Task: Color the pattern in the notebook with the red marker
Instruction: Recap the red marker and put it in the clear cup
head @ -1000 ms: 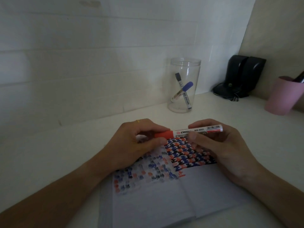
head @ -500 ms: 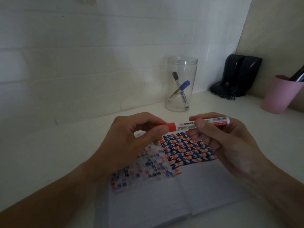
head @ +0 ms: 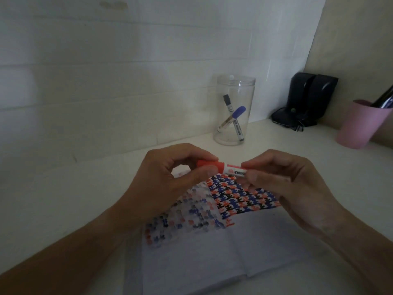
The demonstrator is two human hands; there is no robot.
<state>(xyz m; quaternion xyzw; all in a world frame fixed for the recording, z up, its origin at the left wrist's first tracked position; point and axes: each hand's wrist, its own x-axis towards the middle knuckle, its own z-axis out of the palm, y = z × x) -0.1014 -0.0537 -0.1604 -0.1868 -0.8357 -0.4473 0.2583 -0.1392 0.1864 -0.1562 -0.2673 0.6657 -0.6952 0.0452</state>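
The red marker (head: 230, 168) lies level in the air between both hands, above the notebook. My left hand (head: 168, 184) pinches its red cap (head: 210, 164) with thumb and fingers. My right hand (head: 282, 188) grips the white barrel, covering its right end. The open notebook (head: 212, 252) lies flat on the desk below. Its right page carries a red, blue and black pattern (head: 244, 199) along the top; the left page shows faint bleed-through marks. The cap sits on the marker.
A clear plastic jar (head: 235, 109) with a blue marker and a black marker stands behind the hands by the wall. Black speakers (head: 308, 99) fill the back corner. A pink cup (head: 361, 124) with pens stands at the right. White desk surrounds the notebook.
Both hands have lifted the marker slightly off the page and my right hand has slid along the barrel towards the cap, now hiding the barrel's right end. The cap stays on.
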